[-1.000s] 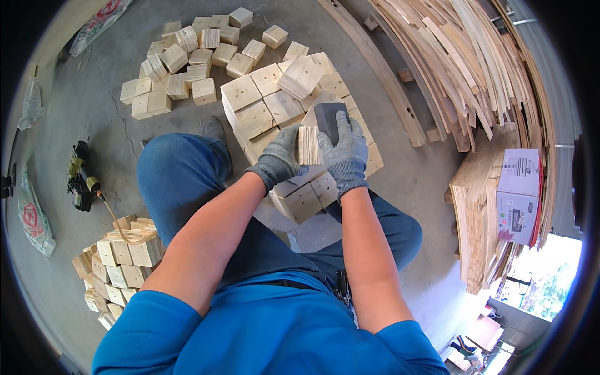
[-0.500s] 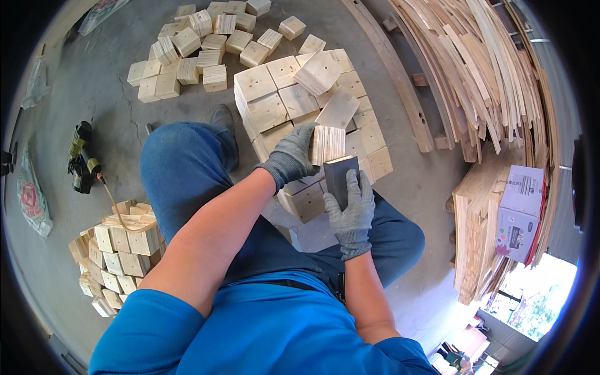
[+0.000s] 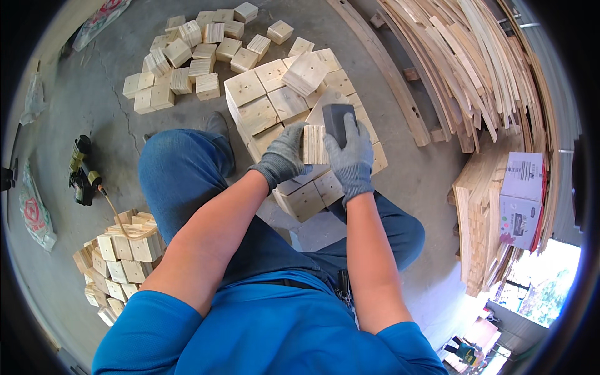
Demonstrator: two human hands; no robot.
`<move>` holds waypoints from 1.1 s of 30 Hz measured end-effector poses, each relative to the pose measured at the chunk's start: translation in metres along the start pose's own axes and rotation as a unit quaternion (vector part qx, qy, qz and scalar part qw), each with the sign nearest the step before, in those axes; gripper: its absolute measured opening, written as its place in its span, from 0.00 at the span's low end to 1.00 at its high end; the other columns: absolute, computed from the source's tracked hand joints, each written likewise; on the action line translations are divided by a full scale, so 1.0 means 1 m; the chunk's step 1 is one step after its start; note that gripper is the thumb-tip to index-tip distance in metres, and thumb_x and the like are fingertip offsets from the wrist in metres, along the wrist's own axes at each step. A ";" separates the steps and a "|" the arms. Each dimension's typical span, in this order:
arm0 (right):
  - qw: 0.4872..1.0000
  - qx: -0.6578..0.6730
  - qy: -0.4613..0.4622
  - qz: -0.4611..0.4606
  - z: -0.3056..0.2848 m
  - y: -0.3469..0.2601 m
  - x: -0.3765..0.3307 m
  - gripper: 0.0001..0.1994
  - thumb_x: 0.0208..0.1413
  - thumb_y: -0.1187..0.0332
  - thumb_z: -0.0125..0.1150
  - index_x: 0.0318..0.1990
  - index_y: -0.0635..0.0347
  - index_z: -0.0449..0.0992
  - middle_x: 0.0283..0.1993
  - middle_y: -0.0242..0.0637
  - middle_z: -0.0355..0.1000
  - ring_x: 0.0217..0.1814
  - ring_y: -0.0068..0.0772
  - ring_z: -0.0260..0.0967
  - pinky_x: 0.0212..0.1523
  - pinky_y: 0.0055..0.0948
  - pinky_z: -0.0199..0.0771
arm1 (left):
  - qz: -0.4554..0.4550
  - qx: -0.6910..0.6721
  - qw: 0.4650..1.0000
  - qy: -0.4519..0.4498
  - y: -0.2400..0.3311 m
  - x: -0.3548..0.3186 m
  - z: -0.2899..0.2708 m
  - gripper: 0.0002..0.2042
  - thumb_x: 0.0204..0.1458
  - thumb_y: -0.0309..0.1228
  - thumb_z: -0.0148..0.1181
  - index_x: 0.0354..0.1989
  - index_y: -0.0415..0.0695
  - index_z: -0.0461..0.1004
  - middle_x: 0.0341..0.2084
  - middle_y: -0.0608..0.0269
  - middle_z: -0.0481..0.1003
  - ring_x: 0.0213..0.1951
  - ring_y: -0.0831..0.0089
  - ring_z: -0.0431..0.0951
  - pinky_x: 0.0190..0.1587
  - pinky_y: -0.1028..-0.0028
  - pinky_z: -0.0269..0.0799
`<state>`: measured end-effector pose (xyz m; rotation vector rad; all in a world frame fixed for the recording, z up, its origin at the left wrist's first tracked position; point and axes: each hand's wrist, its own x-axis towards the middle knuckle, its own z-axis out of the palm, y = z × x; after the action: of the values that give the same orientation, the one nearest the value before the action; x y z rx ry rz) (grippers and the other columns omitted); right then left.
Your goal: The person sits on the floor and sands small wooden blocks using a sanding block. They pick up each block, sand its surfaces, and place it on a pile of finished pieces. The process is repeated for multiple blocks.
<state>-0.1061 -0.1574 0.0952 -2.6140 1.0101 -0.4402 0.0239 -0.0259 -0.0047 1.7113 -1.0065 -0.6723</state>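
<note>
Grey-gloved left hand (image 3: 282, 156) grips a pale square pine block (image 3: 314, 144) above the stacked blocks (image 3: 294, 106) at twelve o'clock, right hand (image 3: 351, 157) clamps a dark grey sanding sponge (image 3: 337, 120) against it; loose grip risks dropping the block onto the concrete floor (image 3: 106, 125).

Grey knit gloves (image 3: 284, 156), a dark grey sanding block (image 3: 336, 119), pale striped wood block (image 3: 314, 144), blue jeans (image 3: 181, 181).

- The left hand (image 3: 282, 156) holds a wood block (image 3: 314, 144).
- The right hand (image 3: 350, 156) presses a sanding block (image 3: 337, 120) on it.
- More blocks (image 3: 122, 250) lie left, beside a tool (image 3: 81, 172).
</note>
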 end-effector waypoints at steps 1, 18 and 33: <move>1.000 0.004 0.009 -0.012 -0.001 0.000 -0.012 0.38 0.57 0.54 0.75 0.73 0.58 0.71 0.69 0.62 0.69 0.67 0.67 0.71 0.66 0.58 0.73 | 0.005 0.008 1.000 0.008 0.003 -0.001 -0.002 0.48 0.34 0.34 0.83 0.70 0.48 0.66 0.62 0.47 0.73 0.65 0.47 0.74 0.70 0.60 0.71; 0.993 -0.104 -0.037 -0.032 -0.007 -0.027 -0.036 0.38 0.57 0.52 0.74 0.74 0.52 0.70 0.74 0.60 0.64 0.65 0.67 0.71 0.63 0.59 0.73 | -0.034 0.021 0.999 -0.007 0.005 -0.003 -0.006 0.51 0.35 0.38 0.83 0.73 0.48 0.63 0.65 0.45 0.71 0.68 0.47 0.72 0.72 0.59 0.69; 0.992 -0.079 -0.073 -0.058 -0.025 -0.035 -0.098 0.42 0.57 0.55 0.76 0.78 0.53 0.66 0.76 0.60 0.62 0.71 0.67 0.67 0.69 0.58 0.68 | 0.002 0.020 1.000 0.001 -0.001 -0.003 -0.003 0.48 0.39 0.45 0.84 0.70 0.47 0.64 0.63 0.42 0.71 0.66 0.43 0.73 0.69 0.56 0.70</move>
<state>-0.1640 -0.0693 0.1149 -2.8088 0.8816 -0.1977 0.0252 -0.0219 -0.0049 1.7430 -1.0286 -0.6516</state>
